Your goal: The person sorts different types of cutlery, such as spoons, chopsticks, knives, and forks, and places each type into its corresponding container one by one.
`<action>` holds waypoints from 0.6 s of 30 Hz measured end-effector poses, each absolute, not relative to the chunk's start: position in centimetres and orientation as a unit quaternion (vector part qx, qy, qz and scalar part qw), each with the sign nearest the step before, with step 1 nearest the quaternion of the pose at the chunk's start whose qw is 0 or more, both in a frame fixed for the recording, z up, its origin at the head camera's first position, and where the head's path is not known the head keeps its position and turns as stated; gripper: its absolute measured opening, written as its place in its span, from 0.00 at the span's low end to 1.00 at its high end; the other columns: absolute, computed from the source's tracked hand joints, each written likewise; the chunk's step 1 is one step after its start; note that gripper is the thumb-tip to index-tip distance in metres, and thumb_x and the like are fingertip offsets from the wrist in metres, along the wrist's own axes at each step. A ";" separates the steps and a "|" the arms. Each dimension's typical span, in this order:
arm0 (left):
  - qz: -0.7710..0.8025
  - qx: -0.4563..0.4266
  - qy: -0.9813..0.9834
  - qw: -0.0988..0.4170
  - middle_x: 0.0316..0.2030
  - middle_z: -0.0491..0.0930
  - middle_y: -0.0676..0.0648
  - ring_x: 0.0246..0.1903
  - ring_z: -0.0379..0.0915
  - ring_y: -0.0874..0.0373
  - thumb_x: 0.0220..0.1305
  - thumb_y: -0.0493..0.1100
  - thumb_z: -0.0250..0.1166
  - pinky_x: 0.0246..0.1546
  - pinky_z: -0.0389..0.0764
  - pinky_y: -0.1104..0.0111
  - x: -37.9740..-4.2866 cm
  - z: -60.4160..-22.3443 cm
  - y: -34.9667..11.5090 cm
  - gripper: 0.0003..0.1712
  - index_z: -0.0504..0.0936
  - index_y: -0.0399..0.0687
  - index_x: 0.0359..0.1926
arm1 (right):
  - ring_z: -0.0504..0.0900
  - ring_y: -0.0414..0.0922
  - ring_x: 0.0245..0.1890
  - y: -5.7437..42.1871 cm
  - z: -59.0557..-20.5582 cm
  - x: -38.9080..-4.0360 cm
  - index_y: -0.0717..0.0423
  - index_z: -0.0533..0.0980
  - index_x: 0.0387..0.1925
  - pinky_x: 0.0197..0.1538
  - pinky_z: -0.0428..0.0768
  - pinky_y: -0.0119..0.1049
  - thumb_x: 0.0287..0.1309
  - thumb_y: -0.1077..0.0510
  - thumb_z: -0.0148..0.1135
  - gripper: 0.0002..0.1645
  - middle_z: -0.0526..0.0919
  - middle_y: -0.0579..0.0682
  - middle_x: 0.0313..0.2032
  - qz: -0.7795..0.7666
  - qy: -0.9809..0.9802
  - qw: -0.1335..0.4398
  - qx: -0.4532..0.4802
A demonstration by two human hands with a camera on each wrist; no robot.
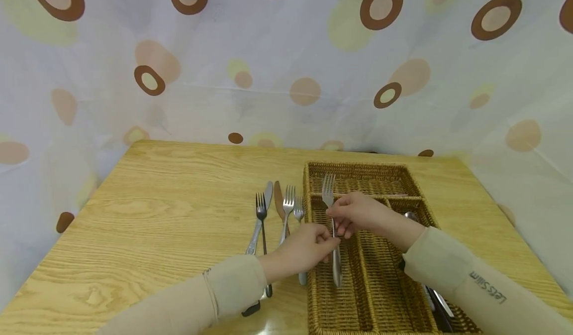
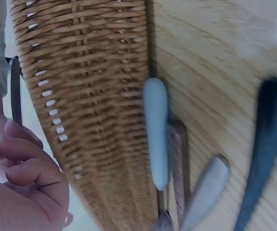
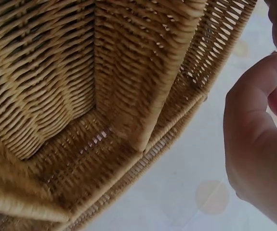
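A silver fork (image 1: 329, 190) is held upright, tines pointing away, over the left compartment of a wicker cutlery basket (image 1: 327, 307). My right hand (image 1: 358, 214) pinches it at the neck between thumb and fingers. Lower down, the thumb and fingers of my left hand (image 1: 304, 250) pinch its handle. In the left wrist view the fork's handle (image 2: 16, 91) sticks out beyond the curled fingers of the left hand (image 2: 27, 183). The right hand (image 3: 258, 120) shows at the edge of its wrist view, where most of the fork is out of sight.
Left of the basket, on the wooden table (image 1: 156, 215), lie a black fork (image 1: 261, 210), a silver knife (image 1: 268, 194), a brown knife (image 1: 278, 198) and two silver forks, one larger (image 1: 288, 201). A spoon (image 1: 410, 216) and other cutlery (image 1: 440, 302) lie in the right compartment. A patterned cloth (image 1: 277, 76) hangs behind.
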State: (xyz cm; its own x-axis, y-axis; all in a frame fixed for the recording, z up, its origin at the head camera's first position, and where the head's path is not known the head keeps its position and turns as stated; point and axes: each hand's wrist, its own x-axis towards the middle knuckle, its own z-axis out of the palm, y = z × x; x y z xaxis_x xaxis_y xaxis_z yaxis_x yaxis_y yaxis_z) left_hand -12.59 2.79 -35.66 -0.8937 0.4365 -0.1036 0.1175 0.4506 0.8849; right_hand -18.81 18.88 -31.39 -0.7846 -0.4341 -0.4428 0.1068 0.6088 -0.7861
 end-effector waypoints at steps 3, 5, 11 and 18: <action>0.485 0.162 0.847 0.148 0.18 0.81 0.40 0.09 0.58 0.67 0.67 0.46 0.53 0.10 0.60 0.77 -12.5 -35.8 1.3 0.18 0.80 0.36 0.31 | 0.77 0.37 0.18 19.8 -31.1 -18.9 0.63 0.71 0.26 0.26 0.81 0.30 0.64 0.58 0.51 0.14 0.75 0.45 0.15 -0.425 0.846 0.310 -0.091; 0.459 0.163 0.863 0.138 0.13 0.75 0.46 0.09 0.57 0.67 0.66 0.46 0.53 0.10 0.59 0.77 -12.5 -36.2 -0.2 0.18 0.78 0.37 0.27 | 0.77 0.37 0.18 20.5 -31.0 -18.9 0.62 0.72 0.26 0.27 0.82 0.33 0.64 0.58 0.51 0.13 0.75 0.45 0.16 -0.412 0.854 0.307 -0.087; 0.303 0.129 0.934 0.138 0.07 0.59 0.58 0.08 0.52 0.66 0.61 0.48 0.57 0.10 0.54 0.76 -12.0 -37.8 -5.1 0.23 0.64 0.51 0.10 | 0.77 0.38 0.17 22.8 -31.5 -18.9 0.60 0.72 0.23 0.27 0.83 0.35 0.64 0.57 0.51 0.15 0.75 0.45 0.15 -0.381 0.872 0.302 -0.058; 0.195 0.106 0.961 0.167 0.07 0.59 0.56 0.09 0.52 0.65 0.56 0.55 0.61 0.10 0.53 0.75 -11.0 -38.9 -6.5 0.26 0.63 0.52 0.08 | 0.77 0.37 0.15 24.4 -32.3 -18.4 0.65 0.75 0.26 0.24 0.83 0.34 0.64 0.59 0.50 0.15 0.75 0.45 0.13 -0.357 0.889 0.283 -0.044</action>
State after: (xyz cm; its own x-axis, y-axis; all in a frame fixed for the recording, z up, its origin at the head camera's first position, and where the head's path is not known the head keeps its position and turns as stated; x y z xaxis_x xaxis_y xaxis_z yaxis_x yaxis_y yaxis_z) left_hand -11.01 -6.54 -38.93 -0.9218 0.2681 -0.2799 0.1379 0.9018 0.4096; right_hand -18.39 24.44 -32.29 -0.8361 -0.2797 -0.4718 0.1243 0.7411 -0.6597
